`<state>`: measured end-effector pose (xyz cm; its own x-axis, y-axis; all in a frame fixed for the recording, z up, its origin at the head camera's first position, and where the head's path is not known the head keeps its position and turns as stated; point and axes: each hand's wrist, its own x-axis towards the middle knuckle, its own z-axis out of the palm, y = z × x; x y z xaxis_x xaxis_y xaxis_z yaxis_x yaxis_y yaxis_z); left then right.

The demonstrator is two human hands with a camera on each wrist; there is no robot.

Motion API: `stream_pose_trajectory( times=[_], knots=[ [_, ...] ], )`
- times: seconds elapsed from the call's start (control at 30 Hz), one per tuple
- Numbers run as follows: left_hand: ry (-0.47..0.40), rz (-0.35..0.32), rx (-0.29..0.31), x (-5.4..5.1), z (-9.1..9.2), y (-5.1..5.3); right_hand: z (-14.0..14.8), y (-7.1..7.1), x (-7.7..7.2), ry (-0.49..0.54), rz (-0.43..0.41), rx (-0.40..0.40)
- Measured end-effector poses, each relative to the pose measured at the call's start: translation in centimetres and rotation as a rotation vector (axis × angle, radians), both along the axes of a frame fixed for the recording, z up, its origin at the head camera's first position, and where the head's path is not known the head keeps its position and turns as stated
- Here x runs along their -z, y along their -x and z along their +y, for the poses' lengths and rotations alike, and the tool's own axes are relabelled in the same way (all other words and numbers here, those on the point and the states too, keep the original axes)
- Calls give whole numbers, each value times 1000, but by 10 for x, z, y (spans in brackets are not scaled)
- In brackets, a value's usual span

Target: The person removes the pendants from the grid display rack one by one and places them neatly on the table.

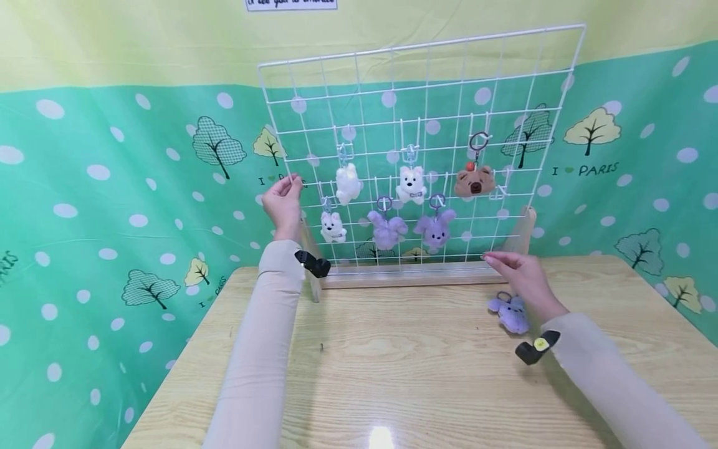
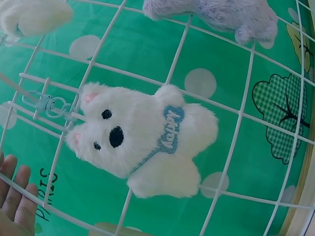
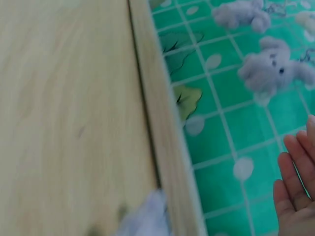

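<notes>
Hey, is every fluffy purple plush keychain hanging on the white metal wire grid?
No, one fluffy purple plush keychain lies on the light wood-grain table, near the person's right hand.

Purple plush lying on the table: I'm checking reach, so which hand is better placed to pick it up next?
The right hand, most likely: it is close by the purple plush, while the left hand is far across, at the left edge of the white grid.

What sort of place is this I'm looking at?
Possibly a small indoor keychain display: a wire rack hung with plush keychains, standing on a wooden table before a patterned cloth.
</notes>
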<state>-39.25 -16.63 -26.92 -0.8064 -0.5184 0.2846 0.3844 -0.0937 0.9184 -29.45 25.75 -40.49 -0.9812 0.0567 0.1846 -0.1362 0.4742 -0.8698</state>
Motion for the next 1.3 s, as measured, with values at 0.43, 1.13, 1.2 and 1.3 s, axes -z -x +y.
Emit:
stream_pose_trajectory(
  times=[0.43, 1.13, 1.2, 1.3],
  knots=[
    [-1, -1, -3, 0, 0, 0, -52, 21, -45, 157, 189, 45],
    [2, -15, -10, 2, -1, 0, -85, 52, -68, 275, 272, 48],
    [4, -15, -12, 2, -1, 0, -88, 54, -68, 283, 275, 57],
    [10, -12, -13, 1, -1, 1, -90, 57, -69, 303, 289, 81]
  ],
)
